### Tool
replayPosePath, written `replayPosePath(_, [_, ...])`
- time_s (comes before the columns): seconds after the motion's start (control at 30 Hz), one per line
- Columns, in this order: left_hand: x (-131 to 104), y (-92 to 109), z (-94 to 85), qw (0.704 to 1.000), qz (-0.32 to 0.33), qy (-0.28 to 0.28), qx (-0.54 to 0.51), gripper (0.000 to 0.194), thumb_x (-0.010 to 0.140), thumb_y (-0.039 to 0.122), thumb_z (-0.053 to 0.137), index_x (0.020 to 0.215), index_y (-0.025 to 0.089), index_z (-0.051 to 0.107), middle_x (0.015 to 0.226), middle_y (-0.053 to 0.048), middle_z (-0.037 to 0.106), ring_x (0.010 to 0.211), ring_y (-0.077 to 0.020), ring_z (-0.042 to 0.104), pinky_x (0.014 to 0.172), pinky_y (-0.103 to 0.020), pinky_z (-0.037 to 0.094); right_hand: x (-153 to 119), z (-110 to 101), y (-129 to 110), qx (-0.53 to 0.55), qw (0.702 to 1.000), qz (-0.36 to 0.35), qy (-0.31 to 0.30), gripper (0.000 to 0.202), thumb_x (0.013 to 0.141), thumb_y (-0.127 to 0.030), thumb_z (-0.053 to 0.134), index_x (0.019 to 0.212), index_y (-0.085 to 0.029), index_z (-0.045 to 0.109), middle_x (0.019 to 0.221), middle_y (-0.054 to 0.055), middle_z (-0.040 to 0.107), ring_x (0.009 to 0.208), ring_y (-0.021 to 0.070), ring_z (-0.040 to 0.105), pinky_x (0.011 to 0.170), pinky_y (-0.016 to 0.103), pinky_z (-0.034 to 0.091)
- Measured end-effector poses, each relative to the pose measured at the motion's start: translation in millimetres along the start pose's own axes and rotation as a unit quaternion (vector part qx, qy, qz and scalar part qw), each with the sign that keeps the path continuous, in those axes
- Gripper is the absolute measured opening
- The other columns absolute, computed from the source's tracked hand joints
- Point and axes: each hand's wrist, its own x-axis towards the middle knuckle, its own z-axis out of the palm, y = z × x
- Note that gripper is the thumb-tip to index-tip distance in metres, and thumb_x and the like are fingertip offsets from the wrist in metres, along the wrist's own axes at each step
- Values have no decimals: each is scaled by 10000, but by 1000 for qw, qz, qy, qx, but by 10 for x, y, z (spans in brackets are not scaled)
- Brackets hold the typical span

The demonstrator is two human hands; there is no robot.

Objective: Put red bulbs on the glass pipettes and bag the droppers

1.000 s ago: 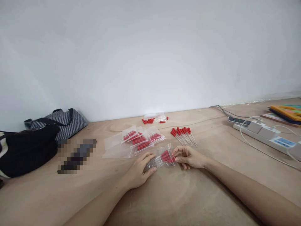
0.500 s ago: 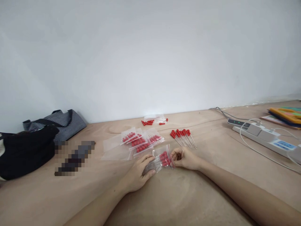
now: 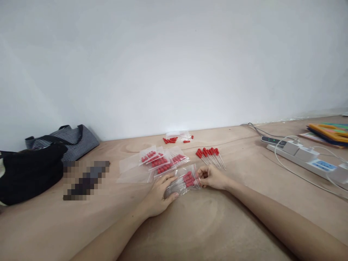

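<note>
A clear zip-lock bag (image 3: 179, 185) with several red-bulbed glass droppers inside lies low over the table in front of me. My left hand (image 3: 160, 194) holds its left end, thumb and fingers on either side of the glass tips. At the right, the thumb and fingers of my right hand (image 3: 211, 177) pinch the bag's zip edge, near the red bulbs. Just beyond my right hand, loose droppers (image 3: 211, 154) with red bulbs lie side by side. Several filled zip-lock bags (image 3: 163, 163) overlap beyond my left hand, with flat clear bags (image 3: 129, 170) at their left.
Near the wall lie loose red bulbs (image 3: 170, 140) and a clear bag (image 3: 178, 134). A white power strip (image 3: 307, 159) with plugs and cables is at the right, near coloured flat boards (image 3: 328, 132). At the left are a striped bag (image 3: 81, 141), black cloth (image 3: 32, 174) and a blurred-out object (image 3: 87, 180).
The zip edge, more upright before, now lies flatter, and my right-hand fingers have closed in along it. My left hand stays on the bag's other end. The view has shifted slightly.
</note>
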Motion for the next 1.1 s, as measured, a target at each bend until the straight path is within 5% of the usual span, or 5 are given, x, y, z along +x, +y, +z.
replayPosePath(0.33, [-4,10,-10,1000,-12,-14,16,458,790,325,496,1219,181,429,1273,-93,431,1190,-253,365,991,-419,311,-35,94,-4,-81,992,-11,96,139,610,-170,605,715,-175,514,425,-79,467,363,57,408,350,159,269])
replayPosePath(0.5, [4,-1,-9,1000,-4,3,9,444,804,349,487,1222,213,427,1272,-77,441,1189,-251,368,983,-427,314,-7,89,75,-101,984,-23,148,128,672,-287,572,691,-179,505,481,-38,519,392,91,465,374,195,333])
replayPosePath(0.63, [4,2,-20,1000,-9,-8,14,381,848,351,418,1207,225,448,1243,-68,478,1174,-241,385,994,-469,265,53,-161,59,-233,933,-60,266,139,700,-315,545,677,-178,556,679,27,612,586,137,546,529,238,399])
replayPosePath(0.87, [0,9,-6,998,-6,-50,25,403,844,293,432,1243,244,410,1309,-65,423,1216,-235,337,1024,-516,144,238,-518,-196,-477,805,118,333,243,748,-356,479,764,-185,650,880,108,630,795,218,587,590,257,358])
replayPosePath(1.1, [-6,3,3,999,-4,-47,25,408,844,306,432,1247,243,411,1313,-63,419,1221,-235,333,1026,-510,147,380,-573,-141,-459,806,205,311,301,711,-426,493,686,-160,631,787,150,642,764,270,605,588,305,386])
